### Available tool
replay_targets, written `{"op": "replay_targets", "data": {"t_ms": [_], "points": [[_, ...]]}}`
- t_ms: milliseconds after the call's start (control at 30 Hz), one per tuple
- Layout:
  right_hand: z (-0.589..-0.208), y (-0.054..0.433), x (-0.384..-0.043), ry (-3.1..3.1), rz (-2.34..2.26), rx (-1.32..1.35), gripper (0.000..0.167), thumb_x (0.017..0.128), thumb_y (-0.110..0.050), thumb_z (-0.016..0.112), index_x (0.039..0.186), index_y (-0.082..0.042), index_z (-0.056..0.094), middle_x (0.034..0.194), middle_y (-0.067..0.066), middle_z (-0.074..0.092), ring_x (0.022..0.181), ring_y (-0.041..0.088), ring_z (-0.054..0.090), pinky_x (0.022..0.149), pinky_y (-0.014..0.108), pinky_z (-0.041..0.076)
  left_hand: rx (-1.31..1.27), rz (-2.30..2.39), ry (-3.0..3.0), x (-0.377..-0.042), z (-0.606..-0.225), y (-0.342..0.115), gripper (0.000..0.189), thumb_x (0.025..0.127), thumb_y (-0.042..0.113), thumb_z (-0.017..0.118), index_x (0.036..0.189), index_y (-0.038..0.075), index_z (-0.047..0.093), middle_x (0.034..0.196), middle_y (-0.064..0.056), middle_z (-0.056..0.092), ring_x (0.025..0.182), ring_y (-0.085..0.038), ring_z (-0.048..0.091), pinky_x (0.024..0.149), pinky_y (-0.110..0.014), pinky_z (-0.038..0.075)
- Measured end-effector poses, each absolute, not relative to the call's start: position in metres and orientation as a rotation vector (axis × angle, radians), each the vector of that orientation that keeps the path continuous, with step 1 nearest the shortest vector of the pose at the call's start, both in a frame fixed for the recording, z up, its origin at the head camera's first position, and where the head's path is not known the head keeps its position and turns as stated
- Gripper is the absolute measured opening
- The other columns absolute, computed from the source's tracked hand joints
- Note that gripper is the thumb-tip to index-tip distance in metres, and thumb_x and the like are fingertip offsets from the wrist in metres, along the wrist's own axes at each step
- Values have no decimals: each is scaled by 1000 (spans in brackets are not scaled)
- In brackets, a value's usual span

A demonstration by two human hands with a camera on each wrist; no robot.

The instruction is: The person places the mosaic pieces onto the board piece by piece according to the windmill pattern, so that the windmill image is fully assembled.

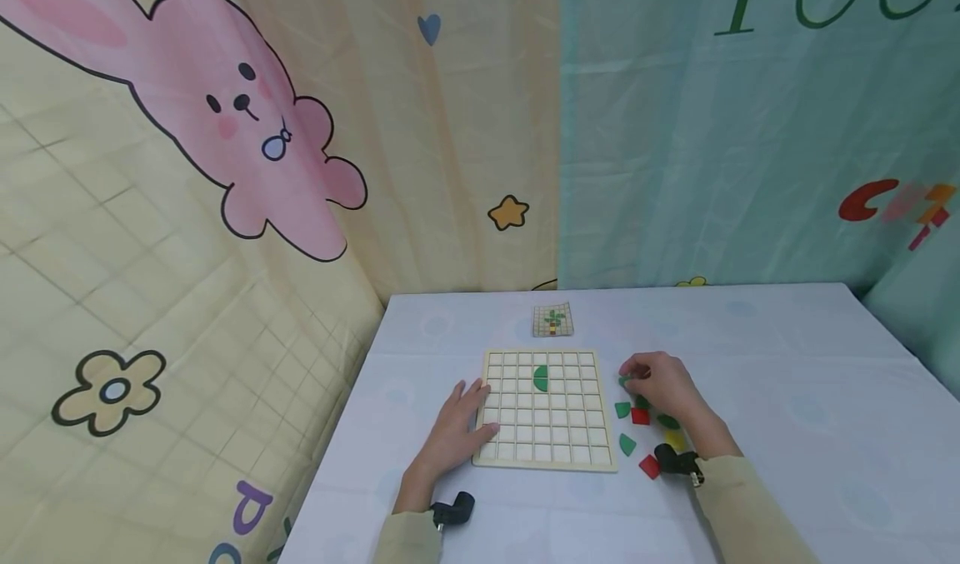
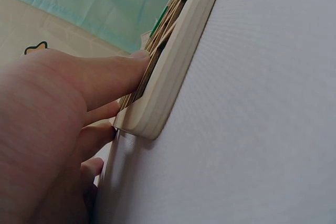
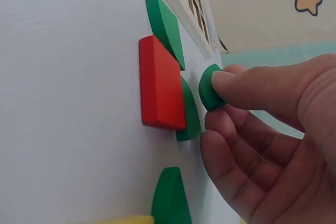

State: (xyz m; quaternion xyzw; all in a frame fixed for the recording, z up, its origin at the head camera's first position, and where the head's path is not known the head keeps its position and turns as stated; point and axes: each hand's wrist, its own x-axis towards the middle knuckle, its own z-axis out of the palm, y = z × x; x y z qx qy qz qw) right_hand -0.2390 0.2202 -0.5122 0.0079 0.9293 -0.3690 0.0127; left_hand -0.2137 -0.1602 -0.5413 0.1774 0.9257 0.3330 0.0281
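A square wooden grid board (image 1: 543, 456) lies on the table with two green quarter-round pieces (image 1: 541, 378) together in its upper cells. My left hand (image 1: 453, 426) rests at the board's left edge, fingers extended and thumb touching the top; the left wrist view shows the thumb (image 2: 113, 77) on the grid by the rounded corner. To the right of the board, my right hand (image 1: 663, 385) pinches a green curved-edge piece (image 3: 210, 88) between thumb and fingers, just above the table. Beneath and beside it lie a red square block (image 3: 161, 85) and more green pieces (image 3: 165, 30).
Near my right wrist lie another red block (image 1: 649, 466), a green piece (image 1: 627, 444) and a partly covered yellow piece (image 1: 675, 439). Behind the board is a small pattern card (image 1: 552, 320). Printed curtains (image 1: 465, 131) hang beyond the white-covered table (image 1: 787, 397).
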Motion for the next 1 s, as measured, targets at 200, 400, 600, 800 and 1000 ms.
{"op": "replay_targets", "data": {"t_ms": [200, 400, 600, 800, 1000], "points": [[-510, 219, -240, 2875, -1176, 7, 19, 91, -4, 70, 107, -11, 75, 96, 7, 63, 85, 25, 55, 65, 32, 52, 550, 1026, 2864, -213, -540, -160, 66, 96, 38, 66, 153, 12, 45, 163, -6, 31, 153, -36, 10, 117, -62, 19], [-510, 216, -241, 2898, -1171, -47, 22, 92, -4, 68, 111, -11, 75, 98, 8, 63, 87, 26, 55, 66, 32, 52, 544, 1028, 2859, -213, -540, -160, 66, 96, 38, 66, 153, 13, 44, 163, -5, 31, 153, -36, 10, 117, -63, 19], [-507, 211, -242, 2904, -1169, -55, 22, 92, -6, 67, 112, -12, 75, 101, 9, 64, 90, 27, 55, 71, 35, 52, 549, 1043, 2855, -213, -540, -160, 66, 96, 38, 66, 153, 13, 44, 163, -5, 31, 153, -35, 9, 117, -62, 19], [-506, 206, -246, 2895, -1196, -76, 20, 92, -5, 66, 108, -12, 74, 96, 8, 64, 84, 26, 55, 65, 33, 51, 543, 1051, 2855, -213, -543, -161, 66, 96, 39, 66, 153, 14, 45, 163, -5, 31, 153, -35, 10, 116, -63, 19], [-504, 199, -248, 2899, -1206, -105, 16, 92, -5, 65, 105, -10, 73, 91, 6, 64, 82, 25, 56, 63, 33, 51, 529, 1037, 2862, -213, -542, -160, 66, 96, 39, 66, 154, 14, 44, 163, -4, 30, 153, -35, 10, 117, -63, 19]]}}
